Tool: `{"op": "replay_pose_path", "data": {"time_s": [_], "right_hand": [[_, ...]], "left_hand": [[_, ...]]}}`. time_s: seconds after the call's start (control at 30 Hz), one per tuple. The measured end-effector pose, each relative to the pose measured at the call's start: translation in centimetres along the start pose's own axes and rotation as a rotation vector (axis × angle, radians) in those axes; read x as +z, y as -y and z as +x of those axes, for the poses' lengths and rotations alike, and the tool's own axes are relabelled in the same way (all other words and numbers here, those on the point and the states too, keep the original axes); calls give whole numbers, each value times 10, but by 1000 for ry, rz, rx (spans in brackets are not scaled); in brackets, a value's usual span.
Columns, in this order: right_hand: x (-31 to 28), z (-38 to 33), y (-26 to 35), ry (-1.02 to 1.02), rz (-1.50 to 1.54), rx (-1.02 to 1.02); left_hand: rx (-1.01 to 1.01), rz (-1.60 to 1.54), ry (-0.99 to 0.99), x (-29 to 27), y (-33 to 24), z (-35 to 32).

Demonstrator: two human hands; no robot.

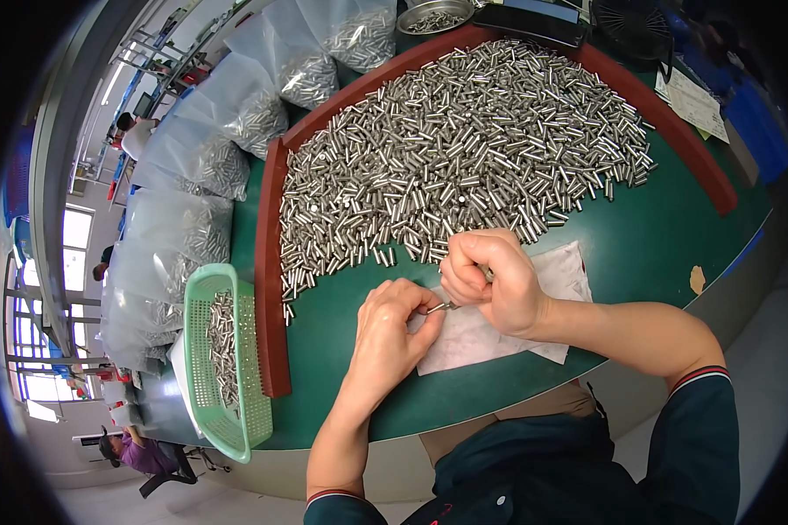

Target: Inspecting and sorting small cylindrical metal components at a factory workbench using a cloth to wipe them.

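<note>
A small shiny metal pin [439, 308] sticks out between the thumb and forefinger of my left hand [383, 325], which pinches it over a white cloth [464, 338]. Close beside it, to the right, my right hand [501, 282] is closed in a fist near the pin's end. What its curled fingers hold is mostly hidden. Just beyond both hands spreads a large heap of similar short metal pins [464, 140] on the green tabletop [359, 411].
Red-brown rails [274, 289] border the heap. At left stands a light green basket [247, 385] partly filled with pins. Clear plastic bags [258, 118] of pins line the far left. A metal bowl [432, 17] and a black fan [635, 31] stand at the back. People sit further off.
</note>
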State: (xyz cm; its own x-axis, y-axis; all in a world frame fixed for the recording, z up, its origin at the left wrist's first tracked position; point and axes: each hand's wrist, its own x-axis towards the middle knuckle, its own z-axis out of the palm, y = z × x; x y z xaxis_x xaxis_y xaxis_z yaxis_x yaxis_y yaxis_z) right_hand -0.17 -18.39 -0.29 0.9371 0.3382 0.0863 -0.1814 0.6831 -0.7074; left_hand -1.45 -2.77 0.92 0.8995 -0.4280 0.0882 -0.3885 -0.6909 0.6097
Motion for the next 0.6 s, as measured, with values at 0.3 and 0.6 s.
{"op": "replay_pose_path", "data": {"time_s": [0.3,0.6], "right_hand": [[0,-2,1,-9,-24,-18],[3,-5,-6,27,-138,-83]], "left_hand": [[36,44,0,0,-1,2],[13,-15,-19,1,-4,2]]}}
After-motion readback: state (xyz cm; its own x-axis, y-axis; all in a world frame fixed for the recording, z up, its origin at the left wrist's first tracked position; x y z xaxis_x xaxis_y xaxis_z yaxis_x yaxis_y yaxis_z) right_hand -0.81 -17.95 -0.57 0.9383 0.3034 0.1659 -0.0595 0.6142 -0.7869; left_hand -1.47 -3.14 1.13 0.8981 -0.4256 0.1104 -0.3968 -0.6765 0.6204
